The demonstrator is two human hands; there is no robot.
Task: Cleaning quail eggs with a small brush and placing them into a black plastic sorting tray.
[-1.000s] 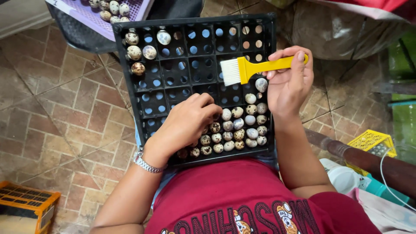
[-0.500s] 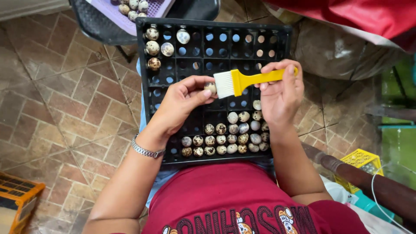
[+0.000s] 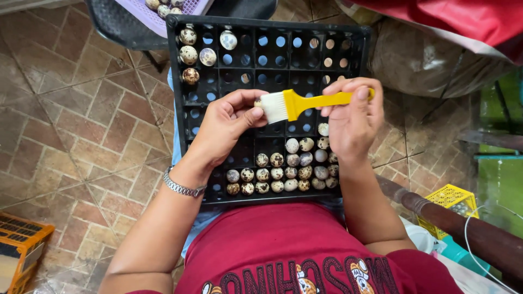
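Pinching a small speckled quail egg (image 3: 257, 103) between thumb and curled fingers (image 3: 246, 112), the left hand (image 3: 226, 122) hovers over the middle of a black plastic compartment tray (image 3: 272, 60) that rests on the person's lap. Only a sliver of the egg shows at the fingertips; the rest is hidden by the thumb and forefinger. The right hand (image 3: 351, 117) is closed round the handle of a yellow plastic brush with white bristles (image 3: 305, 102), thumb tip pressed near the handle's far end, other fingers folded under it. The bristles touch the egg just beside the left thumb.

Below the hands, more speckled quail eggs (image 3: 283, 174) fill the tray's near rows, packed toward the right side. A few larger speckled eggs (image 3: 197, 51) sit in the far left compartments. A silver metal watch band (image 3: 182, 187) circles the left wrist. Beyond the tray, a lilac plastic basket (image 3: 174, 8) holds further eggs. A brown tiled floor (image 3: 71, 120) lies to the left, with an orange crate (image 3: 19, 247) at its lower corner and a yellow mesh basket (image 3: 449, 201) on the right.
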